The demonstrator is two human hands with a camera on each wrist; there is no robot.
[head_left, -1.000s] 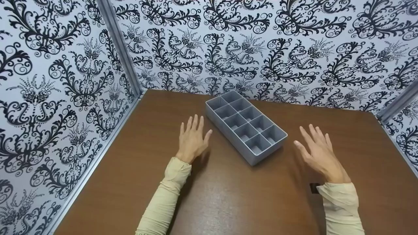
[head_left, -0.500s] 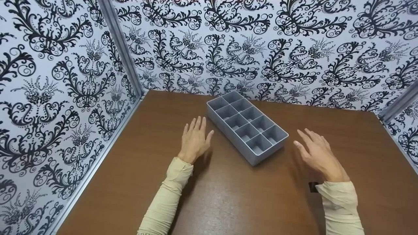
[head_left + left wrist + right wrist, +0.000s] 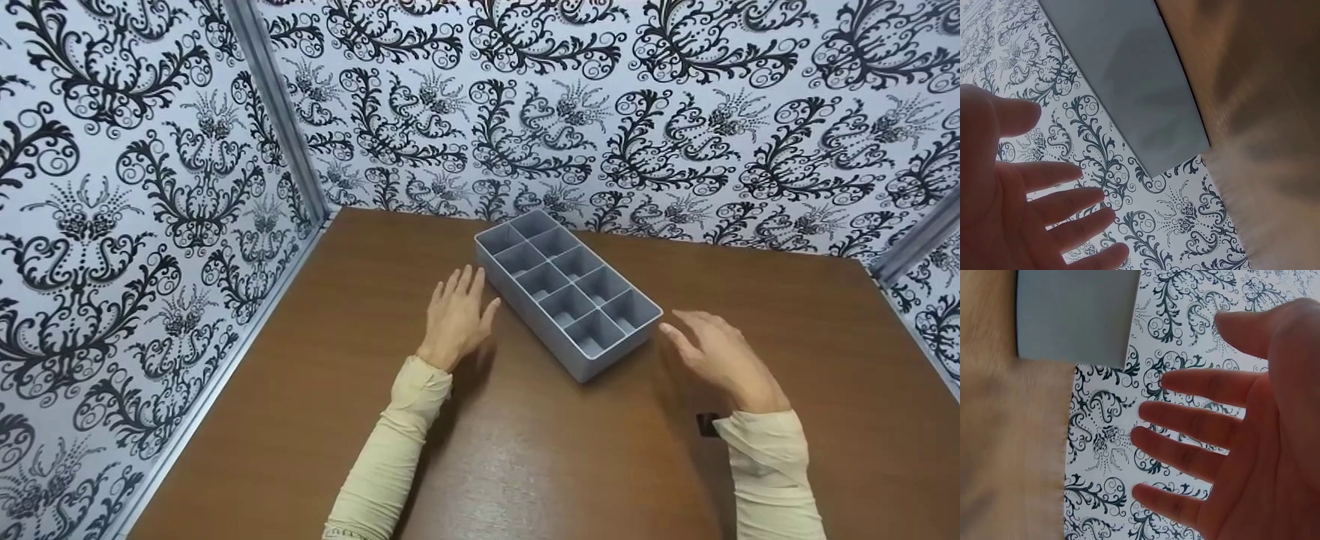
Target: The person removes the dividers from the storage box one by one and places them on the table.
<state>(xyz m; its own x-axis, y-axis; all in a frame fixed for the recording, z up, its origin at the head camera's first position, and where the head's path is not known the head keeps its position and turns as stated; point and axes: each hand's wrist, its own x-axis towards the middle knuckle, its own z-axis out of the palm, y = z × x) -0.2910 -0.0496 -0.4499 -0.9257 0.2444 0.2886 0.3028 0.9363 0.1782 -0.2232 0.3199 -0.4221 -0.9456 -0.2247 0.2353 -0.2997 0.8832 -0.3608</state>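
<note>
A grey box [image 3: 534,306] divided into several square compartments lies at an angle on the brown table; no items show in its compartments. Just left of its long side is my left hand [image 3: 456,319], fingers extended and thumb apart. My right hand [image 3: 721,356] is beside the box's right corner, thumb toward it, fingers slightly bent. In the left wrist view, a gap separates the fingers from the box's grey side [image 3: 1134,84]. The right wrist view likewise has the box's wall [image 3: 1075,315] apart from the spread fingers. Both hands hold nothing.
The wooden table [image 3: 300,390] meets patterned black-and-white walls [image 3: 555,112] at the back and sides. A metal post [image 3: 277,105] stands at the left corner. Near the right wrist, a small dark rectangle [image 3: 707,424] is on the table.
My left hand has moved slightly right, closer to the box. The right hand has moved left toward the box's corner, its fingers bending a little. The box has stayed in place.
</note>
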